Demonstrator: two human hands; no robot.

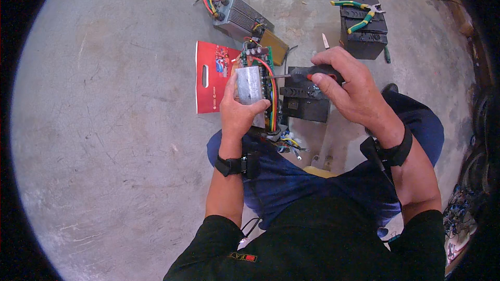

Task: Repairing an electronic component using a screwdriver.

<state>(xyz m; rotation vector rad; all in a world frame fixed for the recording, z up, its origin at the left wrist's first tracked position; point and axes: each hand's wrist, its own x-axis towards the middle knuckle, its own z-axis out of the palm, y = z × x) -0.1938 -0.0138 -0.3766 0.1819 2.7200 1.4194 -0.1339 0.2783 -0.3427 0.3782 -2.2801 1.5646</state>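
Note:
My left hand (pixel 239 112) is closed around a silver metal block (pixel 249 84) on a green circuit board (pixel 263 54). Thick red and yellow wires (pixel 273 93) run along the board's right side, and a bundle of loose wires with connectors (pixel 290 143) hangs from its near end. In my right hand (pixel 351 83) is a screwdriver with a black and red handle (pixel 333 73). Its thin shaft (pixel 281 76) points left, with the tip at the board's edge beside the metal block. Exact contact at the tip is too small to tell.
Below the screwdriver stands a black box with a handle (pixel 307 108). Another black box (pixel 364 46) carries green-and-yellow pliers (pixel 369 16). A finned metal housing (pixel 247 18), a gold-coloured metal piece (pixel 274 46), a red bag (pixel 204 99) and a small blade (pixel 325 40) lie around.

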